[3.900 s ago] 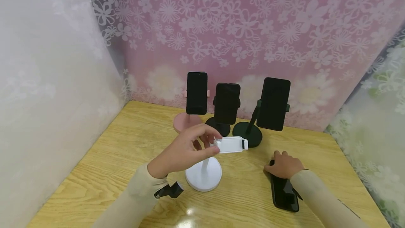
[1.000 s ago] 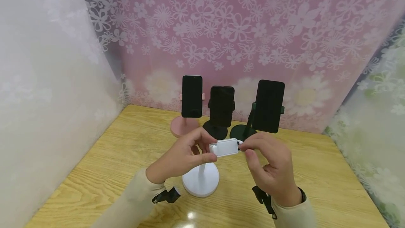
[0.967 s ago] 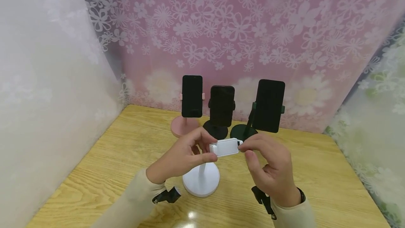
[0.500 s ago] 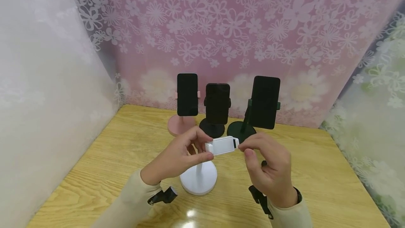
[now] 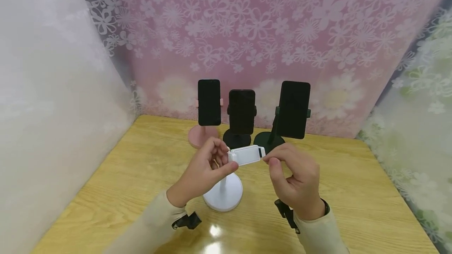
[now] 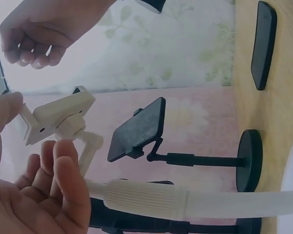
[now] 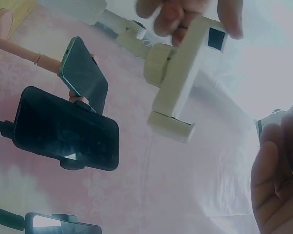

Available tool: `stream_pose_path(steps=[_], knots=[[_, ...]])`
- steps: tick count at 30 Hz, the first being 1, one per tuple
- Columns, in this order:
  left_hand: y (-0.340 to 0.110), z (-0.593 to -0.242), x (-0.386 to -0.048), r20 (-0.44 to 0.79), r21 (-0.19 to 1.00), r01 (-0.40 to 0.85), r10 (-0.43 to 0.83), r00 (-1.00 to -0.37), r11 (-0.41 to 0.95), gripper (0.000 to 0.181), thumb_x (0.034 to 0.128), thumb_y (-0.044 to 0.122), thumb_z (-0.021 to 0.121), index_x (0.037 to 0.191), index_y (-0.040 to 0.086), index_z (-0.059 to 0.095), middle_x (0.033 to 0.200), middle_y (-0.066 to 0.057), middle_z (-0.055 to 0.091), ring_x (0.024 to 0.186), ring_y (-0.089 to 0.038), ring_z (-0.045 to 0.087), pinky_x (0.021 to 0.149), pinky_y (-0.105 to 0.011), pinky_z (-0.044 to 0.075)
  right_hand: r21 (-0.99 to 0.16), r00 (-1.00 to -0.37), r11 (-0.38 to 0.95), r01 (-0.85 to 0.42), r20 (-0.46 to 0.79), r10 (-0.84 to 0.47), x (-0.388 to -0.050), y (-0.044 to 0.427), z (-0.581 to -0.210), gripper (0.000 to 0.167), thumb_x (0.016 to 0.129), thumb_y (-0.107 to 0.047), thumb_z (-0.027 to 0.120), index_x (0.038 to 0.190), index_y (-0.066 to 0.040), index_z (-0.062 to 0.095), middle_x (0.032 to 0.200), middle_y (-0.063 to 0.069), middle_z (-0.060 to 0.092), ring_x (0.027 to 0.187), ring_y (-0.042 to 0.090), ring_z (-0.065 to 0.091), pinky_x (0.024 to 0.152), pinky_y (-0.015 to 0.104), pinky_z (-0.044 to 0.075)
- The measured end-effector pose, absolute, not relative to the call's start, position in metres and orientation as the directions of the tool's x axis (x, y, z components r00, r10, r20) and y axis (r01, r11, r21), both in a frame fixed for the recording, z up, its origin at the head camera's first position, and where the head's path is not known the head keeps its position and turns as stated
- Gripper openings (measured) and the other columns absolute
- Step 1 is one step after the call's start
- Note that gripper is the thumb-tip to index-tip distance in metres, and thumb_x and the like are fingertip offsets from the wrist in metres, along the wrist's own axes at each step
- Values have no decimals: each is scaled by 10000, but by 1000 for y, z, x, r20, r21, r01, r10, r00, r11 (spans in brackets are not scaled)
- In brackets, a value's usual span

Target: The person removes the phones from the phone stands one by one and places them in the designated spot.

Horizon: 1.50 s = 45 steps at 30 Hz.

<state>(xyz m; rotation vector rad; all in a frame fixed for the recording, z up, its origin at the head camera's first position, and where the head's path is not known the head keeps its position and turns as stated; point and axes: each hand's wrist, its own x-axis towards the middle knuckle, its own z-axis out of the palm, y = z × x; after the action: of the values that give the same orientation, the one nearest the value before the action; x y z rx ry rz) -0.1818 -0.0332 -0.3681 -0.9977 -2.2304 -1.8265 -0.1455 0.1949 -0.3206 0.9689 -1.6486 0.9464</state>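
The white phone stand rises from a round base (image 5: 223,196), its clamp (image 5: 246,155) lying sideways. My left hand (image 5: 203,173) holds the clamp's left end, thumb on the end piece and fingers behind. In the left wrist view the thumb of my left hand (image 6: 63,195) touches the end of the clamp (image 6: 61,109). My right hand (image 5: 296,181) is beside the clamp's other end with nothing in it. The right wrist view shows a gap between my right hand (image 7: 283,175) and the clamp (image 7: 178,85), its fingers loosely curled.
Behind stand three phones on stands: one on a pink stand (image 5: 209,103), one on a black stand (image 5: 241,112), one on a dark green stand (image 5: 294,109). Another black phone (image 6: 263,44) lies on the table at the right, hidden in the head view. Curtains surround the table.
My right hand left the phone on the table and came up to the clamp's right end. The clamp's black slot shows more than a second ago. The head view has shifted slightly.
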Motion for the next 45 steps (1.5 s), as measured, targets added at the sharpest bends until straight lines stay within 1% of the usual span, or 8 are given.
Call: stream_pose_path(steps=[6, 14, 22, 24, 28, 33, 36, 45], knots=[[-26, -367, -181, 418, 848, 517, 457, -785, 113, 260, 1008, 410, 686, 1036, 159, 624, 843, 26, 637, 714, -158, 606, 638, -292, 526, -124, -182, 368, -921, 975, -126, -144, 196, -315, 308, 983, -110, 550, 744, 19, 695, 683, 99, 640, 580, 134, 524, 557, 218, 455], [-25, -364, -176, 484, 829, 553, 390, -783, 83, 120, 1007, 182, 701, 922, 111, 654, 782, 7, 643, 634, -144, 571, 593, -280, 527, -98, -154, 374, -922, 980, -123, -141, 192, -313, 359, 1008, -154, 546, 721, 10, 688, 658, 86, 627, 572, 146, 530, 574, 228, 477], [-42, -359, -172, 493, 828, 552, 345, -799, 96, 79, 1005, 144, 689, 939, 105, 666, 751, -25, 638, 588, -141, 535, 574, -248, 475, -122, -147, 367, -922, 988, -41, -138, 194, -312, 336, 975, -106, 552, 700, 39, 678, 650, 115, 627, 577, 142, 553, 639, 197, 488], [-47, -356, -171, 485, 830, 547, 346, -803, 106, 85, 1011, 148, 677, 946, 98, 656, 752, -6, 631, 595, -183, 548, 578, -250, 472, -152, -183, 383, -911, 982, -45, -137, 197, -312, 287, 956, -79, 551, 735, 36, 694, 673, 116, 640, 599, 132, 562, 664, 185, 488], [-58, -350, -170, 478, 834, 541, 344, -808, 112, 111, 1025, 173, 662, 978, 74, 647, 771, -5, 629, 645, -315, 594, 602, -259, 501, -260, -352, 450, -854, 927, -132, -134, 202, -310, 180, 922, -40, 568, 928, -5, 744, 805, 65, 671, 727, 103, 577, 736, 171, 478], [-75, -337, -171, 466, 840, 523, 301, -832, 145, 196, 1028, 251, 676, 975, 64, 654, 778, -41, 623, 678, -293, 597, 609, -265, 503, -332, -528, 552, -765, 814, -242, -131, 204, -308, 230, 909, -19, 631, 1105, -66, 742, 985, 0, 691, 854, 109, 604, 817, 166, 480], [-85, -329, -175, 442, 860, 484, 237, -865, 163, 214, 1027, 247, 677, 958, 46, 650, 779, -76, 622, 695, -271, 608, 597, -266, 504, -338, -569, 583, -739, 777, -270, -130, 203, -308, 242, 915, -28, 654, 1136, -86, 733, 1056, -4, 690, 893, 121, 616, 851, 161, 479], [-128, -320, -198, 410, 880, 408, 47, -911, 242, 315, 1029, 343, 671, 983, 34, 628, 813, -94, 658, 737, -238, 648, 600, -262, 545, -328, -584, 608, -723, 761, -283, -134, 201, -312, 227, 919, -30, 664, 1131, -95, 712, 1068, -21, 672, 872, 90, 600, 822, 146, 476]])
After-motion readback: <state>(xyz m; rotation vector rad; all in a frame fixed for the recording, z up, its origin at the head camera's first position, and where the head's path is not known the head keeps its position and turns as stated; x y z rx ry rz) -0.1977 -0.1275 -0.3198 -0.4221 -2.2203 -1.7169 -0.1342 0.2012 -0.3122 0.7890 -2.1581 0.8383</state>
